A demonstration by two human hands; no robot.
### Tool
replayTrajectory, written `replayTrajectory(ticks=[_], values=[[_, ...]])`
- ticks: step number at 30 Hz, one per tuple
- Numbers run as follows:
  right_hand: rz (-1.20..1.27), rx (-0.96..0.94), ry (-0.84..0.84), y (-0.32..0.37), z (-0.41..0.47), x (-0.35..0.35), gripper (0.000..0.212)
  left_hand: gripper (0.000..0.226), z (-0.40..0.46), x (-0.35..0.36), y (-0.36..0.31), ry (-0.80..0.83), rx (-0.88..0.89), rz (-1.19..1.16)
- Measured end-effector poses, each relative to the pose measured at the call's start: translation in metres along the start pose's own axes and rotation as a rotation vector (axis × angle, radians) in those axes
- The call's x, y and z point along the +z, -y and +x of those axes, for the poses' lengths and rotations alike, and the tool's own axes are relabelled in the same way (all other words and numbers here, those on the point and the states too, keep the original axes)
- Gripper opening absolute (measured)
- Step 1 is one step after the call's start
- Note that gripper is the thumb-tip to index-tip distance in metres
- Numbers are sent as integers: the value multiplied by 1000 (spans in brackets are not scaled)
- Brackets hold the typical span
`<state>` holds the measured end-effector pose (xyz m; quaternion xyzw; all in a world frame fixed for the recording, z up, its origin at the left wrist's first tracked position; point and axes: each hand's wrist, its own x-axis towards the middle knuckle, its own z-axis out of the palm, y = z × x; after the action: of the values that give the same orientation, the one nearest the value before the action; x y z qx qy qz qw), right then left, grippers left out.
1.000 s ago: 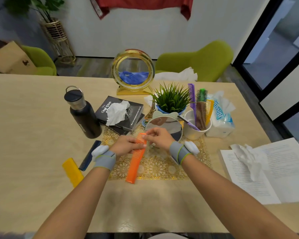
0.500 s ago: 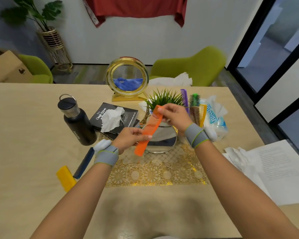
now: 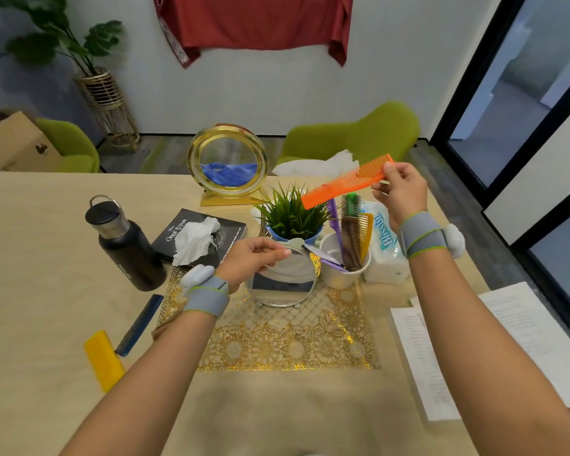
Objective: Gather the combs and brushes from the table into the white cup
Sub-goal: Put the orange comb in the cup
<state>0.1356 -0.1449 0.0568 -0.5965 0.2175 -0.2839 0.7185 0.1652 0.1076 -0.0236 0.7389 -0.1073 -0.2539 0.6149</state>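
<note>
My right hand (image 3: 399,189) pinches one end of an orange comb (image 3: 344,182) and holds it in the air, slanted, above the white cup (image 3: 338,274). The cup stands on the gold placemat (image 3: 290,337) and holds a purple comb (image 3: 333,212), a green-tipped round brush (image 3: 351,205), a brown brush (image 3: 351,241) and a yellow comb (image 3: 366,230). My left hand (image 3: 252,258) hovers over a small round mirror (image 3: 285,284), fingers loosely curled with nothing in them. At the left of the table lie a blue comb (image 3: 139,324) and a yellow comb (image 3: 103,358).
A black bottle (image 3: 124,245), a book with a crumpled tissue (image 3: 195,241), a potted plant (image 3: 292,213), a gold round sand frame (image 3: 227,164) and a tissue pack (image 3: 384,241) crowd around the cup. Open printed pages (image 3: 474,350) lie at the right.
My left hand let go of the orange comb and dropped toward the mirror. My right hand carried the comb up and to the right, over the cup.
</note>
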Motion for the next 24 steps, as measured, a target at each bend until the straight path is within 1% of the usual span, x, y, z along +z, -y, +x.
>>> replayTrajectory(ticks=[8, 11, 15, 18, 20, 24], values=[[-140, -59, -33, -8, 28, -29, 24, 10, 5, 18, -9, -79, -1, -57], [-323, -105, -25, -15, 37, -35, 25, 12, 7, 23, -12, -111, 4, -75], [-592, -68, 109, -36, 43, -38, 12, 14, 5, 32, -10, -146, -1, -90], [-670, -35, 224, -53, 40, -35, 4, 15, 3, 36, -5, -180, -13, -88], [-713, -38, 259, -62, 38, -32, 13, 16, 0, 36, -3, -192, -13, -94], [-711, -20, 281, -67, 36, -30, 20, 17, -4, 40, -1, -210, -13, -100]])
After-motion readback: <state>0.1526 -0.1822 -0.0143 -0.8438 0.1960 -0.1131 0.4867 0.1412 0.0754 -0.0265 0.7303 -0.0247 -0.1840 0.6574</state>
